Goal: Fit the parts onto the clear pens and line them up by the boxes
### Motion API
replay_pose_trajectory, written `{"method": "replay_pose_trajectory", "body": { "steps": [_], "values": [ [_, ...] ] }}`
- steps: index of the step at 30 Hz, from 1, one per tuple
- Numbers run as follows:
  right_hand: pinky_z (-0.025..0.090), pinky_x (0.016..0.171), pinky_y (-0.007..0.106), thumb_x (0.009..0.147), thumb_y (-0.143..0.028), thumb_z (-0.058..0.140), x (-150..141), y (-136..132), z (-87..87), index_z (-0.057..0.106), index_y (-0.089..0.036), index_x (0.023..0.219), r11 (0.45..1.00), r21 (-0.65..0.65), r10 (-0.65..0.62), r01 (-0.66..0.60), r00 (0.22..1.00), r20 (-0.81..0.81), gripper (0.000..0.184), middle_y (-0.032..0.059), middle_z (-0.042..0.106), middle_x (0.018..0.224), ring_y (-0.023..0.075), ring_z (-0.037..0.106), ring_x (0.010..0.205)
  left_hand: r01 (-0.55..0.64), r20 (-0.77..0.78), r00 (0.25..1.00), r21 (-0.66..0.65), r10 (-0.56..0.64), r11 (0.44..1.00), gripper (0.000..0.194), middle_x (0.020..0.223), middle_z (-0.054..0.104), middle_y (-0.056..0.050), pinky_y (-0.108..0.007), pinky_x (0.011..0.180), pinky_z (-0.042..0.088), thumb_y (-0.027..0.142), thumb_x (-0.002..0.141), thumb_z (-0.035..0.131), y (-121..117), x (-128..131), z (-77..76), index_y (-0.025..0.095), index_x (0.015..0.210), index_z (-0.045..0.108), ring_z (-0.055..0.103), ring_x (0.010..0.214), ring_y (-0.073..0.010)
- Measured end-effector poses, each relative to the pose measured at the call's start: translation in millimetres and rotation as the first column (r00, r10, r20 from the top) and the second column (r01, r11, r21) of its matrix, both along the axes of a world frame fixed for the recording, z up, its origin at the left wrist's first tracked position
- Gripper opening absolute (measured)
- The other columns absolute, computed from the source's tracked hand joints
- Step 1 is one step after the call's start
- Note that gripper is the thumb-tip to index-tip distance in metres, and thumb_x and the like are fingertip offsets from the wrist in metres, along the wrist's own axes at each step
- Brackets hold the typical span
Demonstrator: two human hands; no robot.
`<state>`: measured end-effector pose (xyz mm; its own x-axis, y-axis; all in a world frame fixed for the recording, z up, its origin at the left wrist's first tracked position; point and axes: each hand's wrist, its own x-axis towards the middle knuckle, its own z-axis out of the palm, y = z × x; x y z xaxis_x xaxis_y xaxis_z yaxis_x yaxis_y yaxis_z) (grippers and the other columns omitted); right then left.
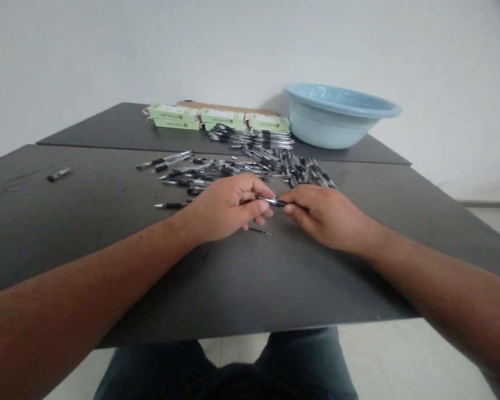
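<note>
Where the near edge of the dark table (308, 300) is reached, denim-covered legs (308, 358) are seen below it. Farther in, a thin dark rod (259, 230), apparently a refill, is seen lying on the tabletop. Just beyond it, near the middle, a pen (270, 201) is held level. Its shiny, clear part is pinched between thumb and fingers of the left hand (227, 205), while its black end is gripped between thumb and curled index finger of the right hand (329, 218). Whether the pen is whole or parted cannot be told.

It is judged to be light and stiff; the smooth barrel may be slippery, and any slim tip could be bent by sideways pressure. A hold is best taken on the black end, with the barrel steadied close by and kept in line.

To the left, a loose pen (169, 205) is laid flat, its tip pointed left; at the far left, a small piece (59, 174) is too blurred to be identified. Beyond the hands, a heap of pens (266, 158) is spread. Behind it, green boxes (177, 115) are set in 3 groups, and a pale blue basin (329, 128) is placed at their right.
</note>
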<state>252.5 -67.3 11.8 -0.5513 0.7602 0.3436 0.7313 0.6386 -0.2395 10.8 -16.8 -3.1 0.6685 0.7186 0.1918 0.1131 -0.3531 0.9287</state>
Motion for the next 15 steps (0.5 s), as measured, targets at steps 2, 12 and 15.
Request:
{"method": "replay_pose_trajectory", "body": {
  "steps": [2, 12, 15],
  "values": [
    [0.054, 0.084, 0.034, 0.104, -0.025, 0.052, 0.7, 0.2, 0.5, 0.072, -0.019, 0.112, 1.0, 0.0, -0.008, 0.008, 1.0, -0.019, 0.023, 0.009, 0.078, 0.102, 0.0227, 0.072, 0.092, 0.029, 0.063, 0.998, -0.089, -0.024, 0.996, 0.021, 0.096, 0.08, -0.01, -0.024, 0.054, 0.059, 0.027, 0.098, 0.062, -0.5, -0.2, 1.7, 0.014, 0.115, 0.064, 0.078, 0.077, -0.019],
    [0.051, 0.077, 0.031, 0.106, -0.027, 0.048, 3.5, 0.4, 0.1, 0.069, -0.019, 0.113, 1.0, 0.005, 0.011, -0.011, 0.999, -0.046, 0.024, 0.0074, 0.077, 0.098, 0.0207, 0.07, 0.086, 0.109, 0.169, 0.983, -0.238, -0.07, 0.965, 0.025, 0.094, 0.08, -0.009, -0.025, 0.056, 0.061, 0.034, 0.098, 0.068, 1.5, -1.1, -1.1, 0.015, 0.115, 0.065, 0.079, 0.082, -0.0208],
    [0.05, 0.076, 0.031, 0.106, -0.026, 0.049, 3.2, 0.2, 0.4, 0.07, -0.018, 0.111, 0.999, 0.026, 0.026, -0.024, 0.998, -0.058, 0.023, 0.0078, 0.077, 0.097, 0.0202, 0.07, 0.085, 0.129, 0.194, 0.978, -0.281, -0.075, 0.951, 0.024, 0.092, 0.079, -0.009, -0.026, 0.056, 0.061, 0.034, 0.098, 0.07, 0.2, -0.6, -1.3, 0.016, 0.113, 0.063, 0.08, 0.081, -0.0213]
  ]
}}
